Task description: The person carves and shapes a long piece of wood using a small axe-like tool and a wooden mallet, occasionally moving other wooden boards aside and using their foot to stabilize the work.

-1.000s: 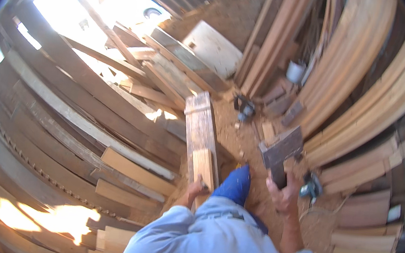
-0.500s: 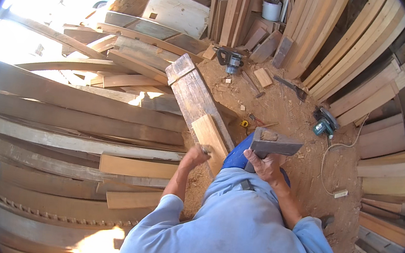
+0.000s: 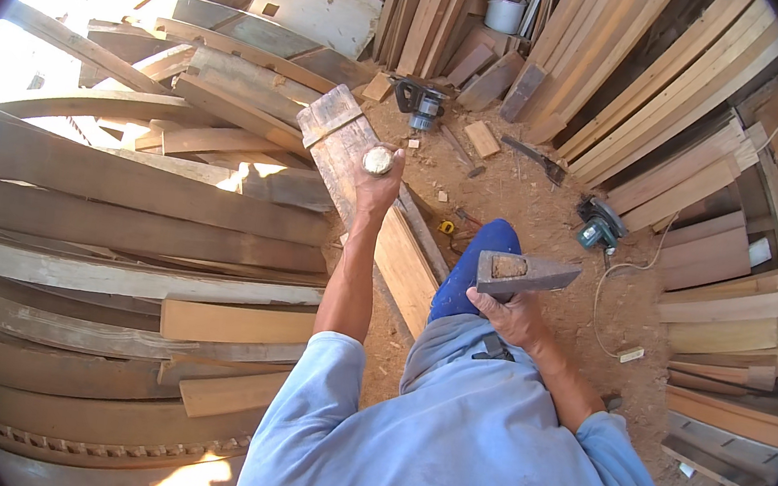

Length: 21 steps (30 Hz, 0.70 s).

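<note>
Head view, left hand [image 3: 378,184]: fingers wrapped tight round a pale-topped handle [image 3: 377,160], above the worn plank [image 3: 329,121]
Right hand [image 3: 517,319]: fingers curled round a dark hatchet [image 3: 543,277], near the blue trouser leg [image 3: 463,285]
Light board [image 3: 408,262]: lying on the worn plank
Dirt floor [image 3: 527,206]: circular saw [image 3: 599,227], yellow tape measure [image 3: 446,227]
Writing: too small to read
</note>
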Motion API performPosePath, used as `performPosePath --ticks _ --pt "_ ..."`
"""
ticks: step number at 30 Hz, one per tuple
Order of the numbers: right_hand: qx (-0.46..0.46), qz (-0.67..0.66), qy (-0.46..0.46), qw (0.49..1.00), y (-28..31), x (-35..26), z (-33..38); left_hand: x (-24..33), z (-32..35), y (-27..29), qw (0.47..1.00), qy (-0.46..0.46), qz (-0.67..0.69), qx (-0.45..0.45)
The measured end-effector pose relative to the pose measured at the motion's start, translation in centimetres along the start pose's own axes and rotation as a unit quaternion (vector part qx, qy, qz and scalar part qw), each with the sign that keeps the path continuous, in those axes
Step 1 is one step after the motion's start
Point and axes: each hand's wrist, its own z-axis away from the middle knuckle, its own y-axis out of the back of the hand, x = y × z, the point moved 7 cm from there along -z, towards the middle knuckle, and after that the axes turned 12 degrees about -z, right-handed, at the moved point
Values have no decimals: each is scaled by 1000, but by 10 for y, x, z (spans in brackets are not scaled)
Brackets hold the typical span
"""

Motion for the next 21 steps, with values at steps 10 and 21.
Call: performPosePath --ticks 10,21 --pt "-2 23 -10 1000 10 16 -7 -3 21 -12 998 34 -40 -47" --pt "16 22 -32 999 20 25 -14 -17 14 -2 992 37 -83 -82"
